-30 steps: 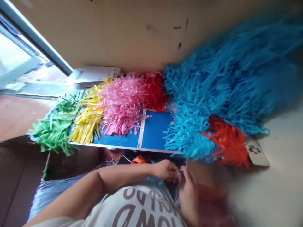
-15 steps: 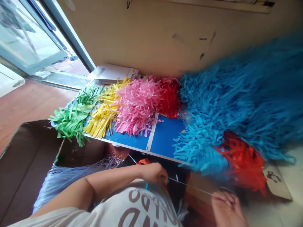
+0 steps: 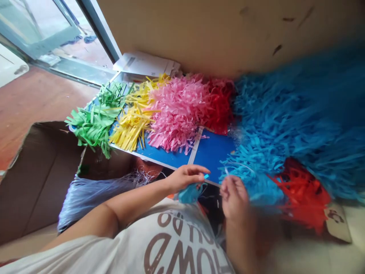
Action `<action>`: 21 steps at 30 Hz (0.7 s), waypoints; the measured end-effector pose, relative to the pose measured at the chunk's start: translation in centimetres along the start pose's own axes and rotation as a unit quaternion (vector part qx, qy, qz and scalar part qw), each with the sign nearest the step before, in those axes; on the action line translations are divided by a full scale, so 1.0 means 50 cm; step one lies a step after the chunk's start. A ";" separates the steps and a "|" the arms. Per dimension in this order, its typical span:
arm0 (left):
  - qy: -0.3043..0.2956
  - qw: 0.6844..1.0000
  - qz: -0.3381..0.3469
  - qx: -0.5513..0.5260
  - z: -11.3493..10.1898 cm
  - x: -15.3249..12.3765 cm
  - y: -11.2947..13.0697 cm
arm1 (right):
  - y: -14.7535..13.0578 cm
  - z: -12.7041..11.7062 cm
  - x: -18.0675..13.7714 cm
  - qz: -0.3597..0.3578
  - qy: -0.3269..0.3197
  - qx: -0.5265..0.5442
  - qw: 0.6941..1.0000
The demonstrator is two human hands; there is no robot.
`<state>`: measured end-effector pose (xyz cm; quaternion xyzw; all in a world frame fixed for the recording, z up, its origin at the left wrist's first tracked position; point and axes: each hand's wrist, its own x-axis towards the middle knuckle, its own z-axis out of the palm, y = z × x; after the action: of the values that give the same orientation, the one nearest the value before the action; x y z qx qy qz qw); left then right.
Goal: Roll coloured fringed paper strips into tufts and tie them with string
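Note:
My left hand (image 3: 189, 178) is in front of my shirt, near the table's front edge. Its index finger is stretched out, while the thumb and the curled fingers grip a small blue paper tassel (image 3: 189, 193) that hangs below the palm. A bit of blue shows at the thumb tip. To the right of it, my right hand (image 3: 235, 194) is closed in a pinch. A thin white string (image 3: 226, 171) rises from its fingertips and curves to the right over the blue paper.
On the blue table (image 3: 212, 156) lie piles of green strips (image 3: 94, 123), yellow strips (image 3: 132, 125), pink strips (image 3: 181, 110) and red strips (image 3: 219, 102). A large blue heap (image 3: 285, 129) and orange-red strips (image 3: 308, 194) are at right. White string bundles (image 3: 97, 198) lie by a cardboard box (image 3: 42, 179).
My right hand has moved up and left, close to my left hand. The string is no longer stretched between them. My left hand has risen and turned, showing the blue tassel. The view has shifted.

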<state>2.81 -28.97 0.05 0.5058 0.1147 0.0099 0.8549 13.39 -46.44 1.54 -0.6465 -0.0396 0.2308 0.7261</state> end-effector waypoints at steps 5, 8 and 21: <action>0.090 0.984 -0.001 -0.155 0.007 0.008 0.011 | 0.048 0.120 -0.013 0.093 -0.072 0.033 0.993; 0.114 0.982 -0.003 -0.153 0.000 0.002 0.020 | 0.054 0.126 -0.010 0.096 -0.099 0.017 0.990; 0.138 0.981 -0.028 -0.135 -0.002 0.001 0.012 | 0.061 0.108 0.000 0.101 -0.092 0.029 0.990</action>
<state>2.87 -28.55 0.52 0.3761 0.2431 0.0707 0.8913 10.59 -41.30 -0.49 -0.6021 -0.0345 0.3626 0.7105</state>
